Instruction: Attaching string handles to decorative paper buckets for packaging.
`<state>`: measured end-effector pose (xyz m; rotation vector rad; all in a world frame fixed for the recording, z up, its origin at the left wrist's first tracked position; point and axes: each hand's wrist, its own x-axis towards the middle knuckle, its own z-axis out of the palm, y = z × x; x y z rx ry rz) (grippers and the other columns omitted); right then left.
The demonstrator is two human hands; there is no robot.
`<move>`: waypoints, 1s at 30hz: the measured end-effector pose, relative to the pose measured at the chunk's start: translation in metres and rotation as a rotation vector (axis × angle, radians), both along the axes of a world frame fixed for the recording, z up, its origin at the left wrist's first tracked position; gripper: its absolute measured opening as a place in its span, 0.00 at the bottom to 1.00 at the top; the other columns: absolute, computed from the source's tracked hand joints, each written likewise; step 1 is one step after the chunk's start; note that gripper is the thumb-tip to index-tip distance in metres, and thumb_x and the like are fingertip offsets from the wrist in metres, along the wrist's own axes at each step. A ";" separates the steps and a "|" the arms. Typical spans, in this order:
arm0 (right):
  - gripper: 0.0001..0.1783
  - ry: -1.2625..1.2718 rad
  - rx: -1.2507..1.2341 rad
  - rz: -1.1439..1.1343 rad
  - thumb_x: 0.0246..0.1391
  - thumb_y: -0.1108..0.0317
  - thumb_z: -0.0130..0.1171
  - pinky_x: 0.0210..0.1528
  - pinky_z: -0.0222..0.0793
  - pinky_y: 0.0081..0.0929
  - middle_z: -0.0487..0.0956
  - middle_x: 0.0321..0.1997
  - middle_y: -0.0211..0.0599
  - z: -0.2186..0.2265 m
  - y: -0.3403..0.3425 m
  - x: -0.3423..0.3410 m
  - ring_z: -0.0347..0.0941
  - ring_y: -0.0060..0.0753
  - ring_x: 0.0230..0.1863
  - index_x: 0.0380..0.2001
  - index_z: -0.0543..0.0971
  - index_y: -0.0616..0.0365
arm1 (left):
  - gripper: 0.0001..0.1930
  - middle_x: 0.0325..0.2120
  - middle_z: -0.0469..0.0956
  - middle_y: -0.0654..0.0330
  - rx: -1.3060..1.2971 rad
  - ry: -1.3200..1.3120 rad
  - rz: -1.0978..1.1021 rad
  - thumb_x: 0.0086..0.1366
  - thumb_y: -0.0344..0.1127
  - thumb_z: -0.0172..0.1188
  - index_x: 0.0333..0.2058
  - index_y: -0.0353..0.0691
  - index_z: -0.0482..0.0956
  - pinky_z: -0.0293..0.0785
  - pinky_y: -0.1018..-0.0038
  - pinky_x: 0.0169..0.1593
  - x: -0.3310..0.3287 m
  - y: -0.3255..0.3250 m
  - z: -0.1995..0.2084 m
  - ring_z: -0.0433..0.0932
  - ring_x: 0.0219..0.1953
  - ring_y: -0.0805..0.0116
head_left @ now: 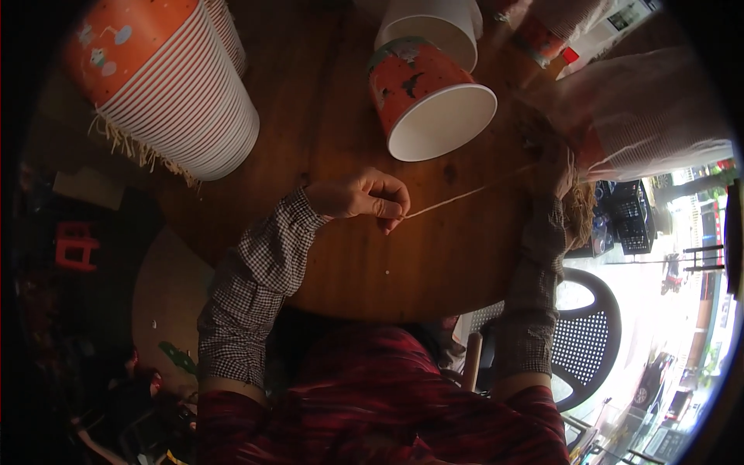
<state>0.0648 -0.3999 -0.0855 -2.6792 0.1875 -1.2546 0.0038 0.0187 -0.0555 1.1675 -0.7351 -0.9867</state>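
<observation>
Between the thumb and fingers of my left hand (368, 195) is the end of a thin, pale string (453, 199). It runs nearly straight over the wooden table (364, 267) towards my right hand (552, 167), fading out short of it. That hand is dark and blurred, so its grip cannot be made out. Beside its wrist hangs a bundle of straw-coloured strands (581, 213). Beyond my hands, an orange printed paper bucket (418, 85) lies tilted, its white mouth towards me. Behind it is another white bucket (457, 35).
A tall nested stack of paper buckets (186, 101) leans at the left, with straw-like strands (136, 147) below it. Plastic-wrapped stacks (643, 116) fill the far right. Near the right edge are a dark crate (634, 217) and a perforated chair (585, 333). A red stool (76, 246) stands left.
</observation>
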 end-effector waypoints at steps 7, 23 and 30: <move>0.10 -0.072 0.721 0.765 0.62 0.68 0.52 0.30 0.66 0.18 0.77 0.29 0.32 0.035 0.126 -0.063 0.70 0.20 0.28 0.34 0.78 0.65 | 0.08 0.26 0.75 0.63 -0.057 0.039 0.139 0.66 0.33 0.56 0.32 0.35 0.74 0.74 0.76 0.36 -0.003 -0.004 0.021 0.74 0.29 0.74; 0.07 0.973 1.199 1.021 0.58 0.71 0.58 0.26 0.63 0.12 0.77 0.26 0.26 0.051 0.216 -0.071 0.69 0.12 0.24 0.37 0.75 0.63 | 0.09 0.27 0.77 0.64 0.247 -0.325 0.649 0.67 0.34 0.55 0.35 0.33 0.76 0.73 0.82 0.30 0.002 0.000 0.014 0.74 0.26 0.81; 0.04 0.842 1.390 1.031 0.58 0.72 0.57 0.26 0.62 0.10 0.75 0.24 0.22 0.045 0.204 -0.075 0.67 0.10 0.24 0.33 0.77 0.62 | 0.22 0.22 0.73 0.65 0.109 -0.099 0.684 0.70 0.51 0.48 0.30 0.36 0.76 0.68 0.81 0.28 -0.004 -0.002 0.019 0.71 0.22 0.78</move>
